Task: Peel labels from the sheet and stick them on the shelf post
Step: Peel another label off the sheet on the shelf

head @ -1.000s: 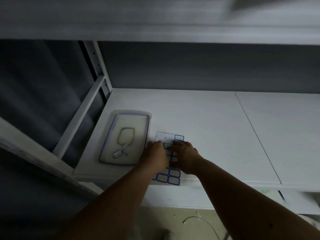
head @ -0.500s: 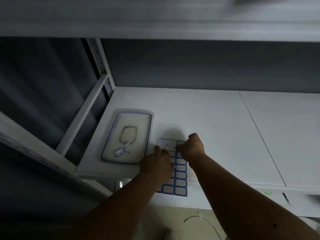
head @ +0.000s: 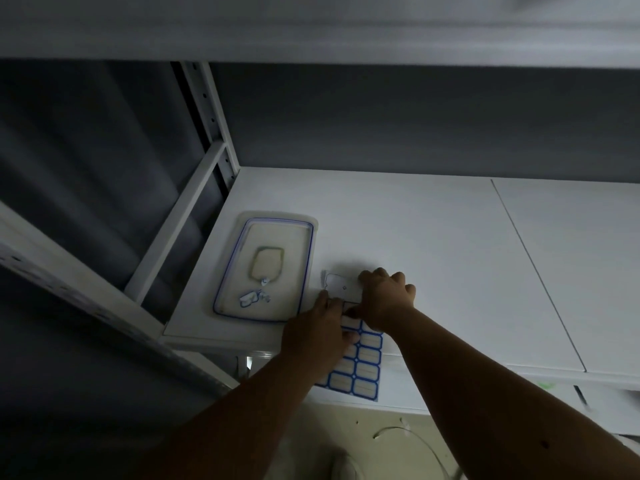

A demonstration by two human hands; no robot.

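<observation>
A sheet of blue-bordered labels (head: pixel 360 368) lies on the white shelf (head: pixel 398 230), with its near end hanging over the front edge. Its far rows look bare of labels. My left hand (head: pixel 320 332) presses flat on the sheet's left side. My right hand (head: pixel 384 296) rests on the sheet's far part, fingers curled, thumb and fingertips pinching at a label near the middle; whether one is lifted is hidden. The white perforated shelf post (head: pixel 211 116) rises at the back left corner.
A clear lid with a blue seal (head: pixel 266 268) lies left of the sheet, holding a few crumpled label scraps (head: pixel 252 297). An upper shelf (head: pixel 311 26) runs overhead. A white side rail (head: pixel 176 223) slopes down from the post. A cord (head: pixel 398 434) lies on the floor below.
My right hand went to the sheet's far end and has now come back a little toward its middle. The sheet has slid toward me, further over the front edge. My left hand stays pressing on it.
</observation>
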